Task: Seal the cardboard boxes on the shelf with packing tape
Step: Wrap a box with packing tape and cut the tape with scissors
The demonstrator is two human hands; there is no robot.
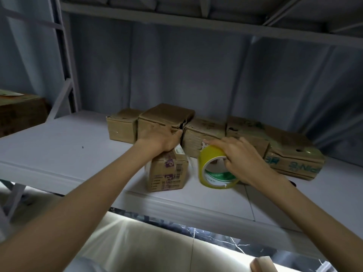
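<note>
While the left hand (pixel 164 139) presses down on the small printed box (pixel 167 172) near the shelf (pixel 59 154) edge, fingers curled over its far top edge, the right hand (pixel 243 160) grips the yellow tape roll (pixel 213 169) just right of it. No strip seems applied yet, so I judge sealing is only starting. The row of boxes (pixel 206 132) behind waits, and blur hides any tape on them.

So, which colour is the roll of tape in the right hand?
Yellow, with a green and white inner core; the head view shows the tape roll in the right hand.
</note>
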